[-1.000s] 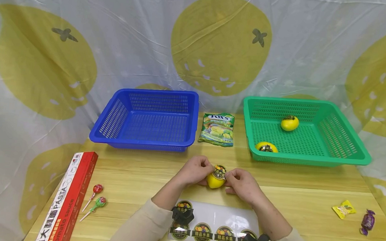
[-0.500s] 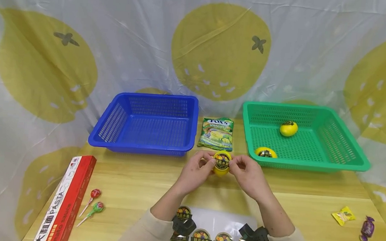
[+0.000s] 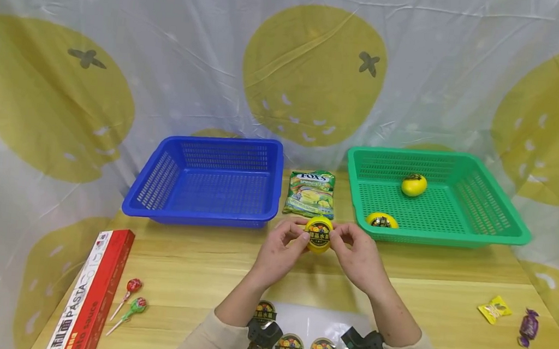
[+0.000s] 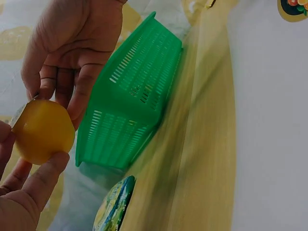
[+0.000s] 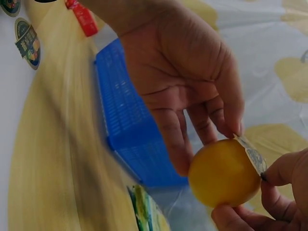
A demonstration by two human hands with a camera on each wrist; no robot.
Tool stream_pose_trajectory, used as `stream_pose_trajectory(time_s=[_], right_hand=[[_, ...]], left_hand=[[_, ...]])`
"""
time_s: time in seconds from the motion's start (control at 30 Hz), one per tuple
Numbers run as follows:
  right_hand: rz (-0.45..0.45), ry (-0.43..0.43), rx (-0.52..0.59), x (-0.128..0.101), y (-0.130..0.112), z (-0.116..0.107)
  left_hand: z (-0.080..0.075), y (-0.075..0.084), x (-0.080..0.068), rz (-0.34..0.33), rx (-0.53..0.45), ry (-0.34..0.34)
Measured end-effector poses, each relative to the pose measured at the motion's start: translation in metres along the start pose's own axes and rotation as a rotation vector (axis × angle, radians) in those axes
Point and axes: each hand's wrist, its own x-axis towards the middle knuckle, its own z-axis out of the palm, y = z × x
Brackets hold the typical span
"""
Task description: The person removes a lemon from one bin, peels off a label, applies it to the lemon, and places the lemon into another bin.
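Between both hands, raised over the table, is a yellow lemon (image 3: 318,248) with a round black-and-gold label (image 3: 319,234) on the side facing the head camera. My left hand (image 3: 280,251) grips the lemon from its left, thumb at the label's edge and fingertips against the fruit. From the other side my right hand (image 3: 359,259) holds it too, its thumb on the opposite edge of the label. In the right wrist view the label (image 5: 255,156) shows edge-on along the lemon (image 5: 222,174), with thumbs at both its ends.
Behind the hands stand a blue basket (image 3: 199,215) and a green basket (image 3: 444,235) holding two labelled lemons, with a candy bag (image 3: 310,194) between. A label sheet (image 3: 317,320) lies beneath the forearms. Lollipops (image 3: 137,305) and a pasta box (image 3: 95,291) lie left, wrapped candies (image 3: 494,310) right.
Both hands have raised the lemon and moved it away from the body, turning its label toward the head camera. Over the last half second they have hardly moved.
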Motion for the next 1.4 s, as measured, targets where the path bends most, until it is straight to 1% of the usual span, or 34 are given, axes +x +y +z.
stream_pose_trajectory(time_s=[0.1, 0.23, 0.37, 0.43, 0.53, 0.6, 0.67, 0.73, 0.8, 0.93, 1.03, 1.13, 1.2, 1.3, 1.4], right_hand=[[0.010, -0.013, 0.017, -0.001, -0.001, 0.000], [0.003, -0.019, 0.037, -0.002, -0.001, 0.001], [-0.010, -0.003, 0.060, -0.001, -0.001, 0.002], [-0.001, 0.003, 0.075, -0.001, -0.001, 0.004], [0.031, -0.002, 0.049, -0.001, -0.003, 0.007], [0.052, -0.015, -0.003, -0.001, -0.004, 0.010], [0.055, -0.023, -0.043, -0.002, -0.005, 0.013], [0.036, -0.011, -0.059, -0.002, -0.005, 0.015], [-0.001, 0.022, -0.061, -0.002, -0.005, 0.016], [-0.071, 0.079, -0.064, -0.002, -0.002, 0.018], [-0.101, 0.096, -0.020, -0.002, 0.000, 0.019], [-0.105, 0.118, 0.046, -0.001, 0.002, 0.019], [-0.091, 0.119, 0.093, -0.002, 0.002, 0.018], [-0.040, 0.081, 0.163, -0.002, 0.004, 0.016], [-0.005, 0.023, 0.220, -0.001, 0.004, 0.015]], left_hand=[[-0.001, 0.000, -0.001, -0.012, -0.014, -0.002], [0.000, 0.000, -0.002, -0.017, -0.014, -0.001], [0.002, 0.001, -0.002, -0.040, -0.019, 0.014], [0.003, 0.002, -0.003, -0.037, -0.005, 0.023], [0.006, 0.005, -0.006, 0.006, 0.054, 0.027], [0.009, 0.008, -0.010, 0.044, 0.098, 0.013], [0.011, 0.011, -0.013, 0.069, 0.134, -0.005], [0.012, 0.014, -0.016, 0.080, 0.161, -0.020], [0.013, 0.015, -0.017, 0.079, 0.167, -0.032], [0.011, 0.016, -0.016, 0.067, 0.146, -0.040], [0.010, 0.015, -0.015, 0.071, 0.132, -0.044], [0.010, 0.015, -0.015, 0.068, 0.123, -0.044], [0.011, 0.015, -0.015, 0.060, 0.119, -0.039], [0.013, 0.016, -0.016, 0.037, 0.132, -0.008], [0.015, 0.018, -0.017, 0.008, 0.163, 0.043]])
